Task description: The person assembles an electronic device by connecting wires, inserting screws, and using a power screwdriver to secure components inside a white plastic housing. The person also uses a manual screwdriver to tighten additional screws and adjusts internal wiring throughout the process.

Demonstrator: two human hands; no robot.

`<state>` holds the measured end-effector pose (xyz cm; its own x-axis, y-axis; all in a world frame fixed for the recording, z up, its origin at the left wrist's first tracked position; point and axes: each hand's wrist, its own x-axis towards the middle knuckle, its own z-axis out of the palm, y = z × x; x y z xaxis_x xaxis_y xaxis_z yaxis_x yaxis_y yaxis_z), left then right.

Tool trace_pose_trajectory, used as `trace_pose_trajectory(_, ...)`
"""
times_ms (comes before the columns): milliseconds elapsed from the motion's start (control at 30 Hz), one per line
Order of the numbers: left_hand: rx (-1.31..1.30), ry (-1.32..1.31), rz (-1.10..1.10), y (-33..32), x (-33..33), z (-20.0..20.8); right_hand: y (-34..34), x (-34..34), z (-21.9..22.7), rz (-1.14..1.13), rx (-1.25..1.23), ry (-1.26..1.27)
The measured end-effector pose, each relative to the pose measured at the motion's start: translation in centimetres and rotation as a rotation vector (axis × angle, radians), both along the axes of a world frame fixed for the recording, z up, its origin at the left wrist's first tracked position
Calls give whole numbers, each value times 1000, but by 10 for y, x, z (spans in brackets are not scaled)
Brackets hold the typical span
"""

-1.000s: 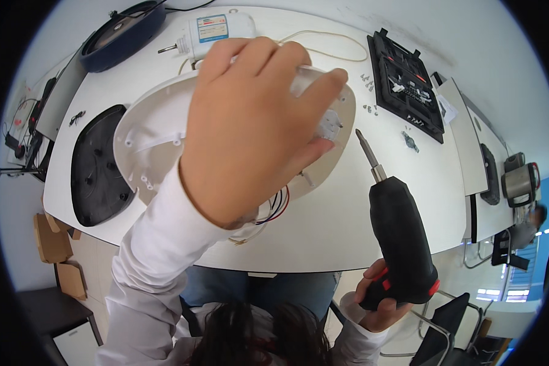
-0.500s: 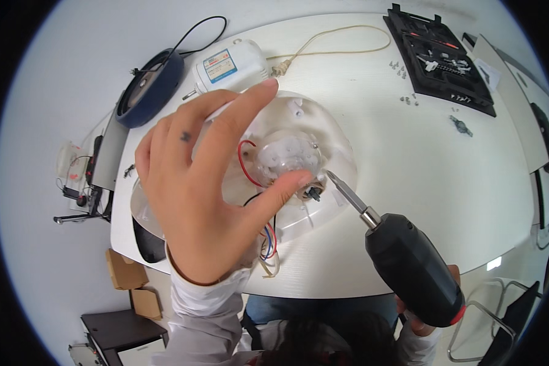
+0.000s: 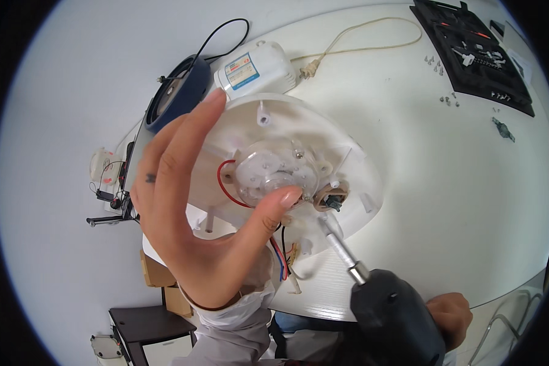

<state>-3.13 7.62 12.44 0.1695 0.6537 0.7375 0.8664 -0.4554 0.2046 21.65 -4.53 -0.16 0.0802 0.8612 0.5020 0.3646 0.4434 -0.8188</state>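
Observation:
My left hand (image 3: 192, 226) is open, thumb and fingers spread wide over a white plastic shell (image 3: 357, 158). The thumb reaches over a clear round gear housing (image 3: 268, 168) inside the shell; whether it touches is hard to tell. A red wire (image 3: 221, 186) curves beside the housing. My right hand (image 3: 450, 317) grips a black electric screwdriver (image 3: 396, 314), partly hidden behind its body. The bit points up and left, its tip close to a brown round part with a dark piece (image 3: 332, 200) in it. Several coloured wires (image 3: 279, 259) hang at the shell's near side.
Behind the shell lie a white appliance body (image 3: 259, 70) and a dark blue round base (image 3: 180, 91). A cream cord with a plug (image 3: 310, 69) crosses the back. At far right are a black tool case (image 3: 485, 58), loose screws (image 3: 448, 99) and a small dark part (image 3: 503, 129).
The whole view has shifted. The screwdriver tip has moved left and down, below the brown part. My left hand has moved left relative to the shell, uncovering more of the gear housing.

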Motion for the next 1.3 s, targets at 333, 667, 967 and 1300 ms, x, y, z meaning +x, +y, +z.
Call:
trace_pose_trajectory(333,-60,-153,72,-3,25,0,15,2,15,277,153,-133)
trace_pose_trajectory(667,47,-244,-4,10,22,-21,-3,0,7,86,-39,-242)
trace_pose_trajectory(967,1,-121,41,3,26,-13,-1,2,3,88,27,-286)
trace_pose_trajectory(1300,-4,-159,-21,4,27,-15,0,-19,16,-71,-28,-267)
